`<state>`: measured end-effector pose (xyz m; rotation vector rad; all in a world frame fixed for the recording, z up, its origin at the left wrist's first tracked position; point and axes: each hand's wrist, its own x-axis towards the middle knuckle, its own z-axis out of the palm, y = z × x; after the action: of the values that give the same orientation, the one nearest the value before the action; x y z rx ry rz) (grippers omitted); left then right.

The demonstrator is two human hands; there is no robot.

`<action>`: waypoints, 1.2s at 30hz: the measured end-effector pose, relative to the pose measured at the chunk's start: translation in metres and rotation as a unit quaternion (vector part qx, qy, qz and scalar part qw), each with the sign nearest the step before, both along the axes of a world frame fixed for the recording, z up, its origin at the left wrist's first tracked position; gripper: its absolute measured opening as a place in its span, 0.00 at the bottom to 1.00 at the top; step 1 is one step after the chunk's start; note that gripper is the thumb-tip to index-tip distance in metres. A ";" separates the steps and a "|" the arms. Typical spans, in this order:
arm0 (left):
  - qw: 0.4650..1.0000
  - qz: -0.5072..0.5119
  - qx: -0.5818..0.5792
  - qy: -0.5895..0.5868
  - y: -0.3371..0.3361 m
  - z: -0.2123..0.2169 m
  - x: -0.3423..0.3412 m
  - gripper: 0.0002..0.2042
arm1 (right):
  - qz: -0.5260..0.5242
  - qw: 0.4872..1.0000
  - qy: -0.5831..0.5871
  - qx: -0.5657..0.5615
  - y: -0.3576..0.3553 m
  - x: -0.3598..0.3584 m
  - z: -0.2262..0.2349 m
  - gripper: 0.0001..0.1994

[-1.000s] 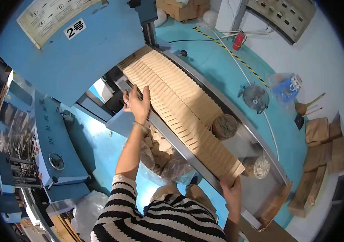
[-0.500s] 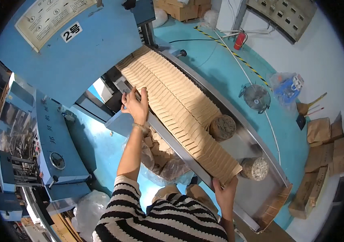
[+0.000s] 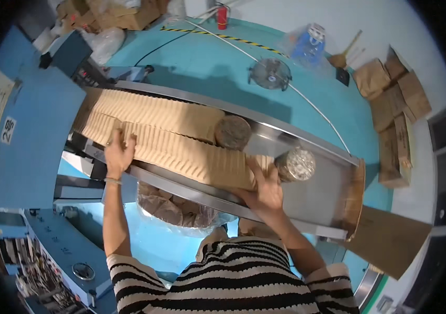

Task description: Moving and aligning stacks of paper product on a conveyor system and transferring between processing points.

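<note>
Steel tray (image 3: 317,201) above teal floor (image 3: 207,63).

Floor: a teal floor (image 3: 202,63) is seen beyond the machine, crossed by a yellow-and-black striped line (image 3: 233,37).
Fan: a small round fan (image 3: 270,73) is set on that floor.
Extinguisher: a red fire extinguisher (image 3: 222,18) is stood against the far wall.
Boxes: brown cardboard boxes (image 3: 393,112) are stacked at the right.
Bag: a clear plastic bag of brown scraps (image 3: 173,209) is hung below the metal tray.
</note>
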<state>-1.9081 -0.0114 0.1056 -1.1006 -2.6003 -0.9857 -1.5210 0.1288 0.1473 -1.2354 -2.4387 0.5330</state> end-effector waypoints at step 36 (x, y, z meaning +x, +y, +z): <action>0.941 -0.298 -0.159 0.007 0.014 0.053 0.130 0.45 | -0.143 0.978 -0.146 -0.049 -0.018 0.095 0.047 0.44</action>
<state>-1.7785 0.0024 0.1583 -2.0449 -2.5126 -0.6330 -1.4259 0.1108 0.1939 -1.7823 -2.4204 0.4167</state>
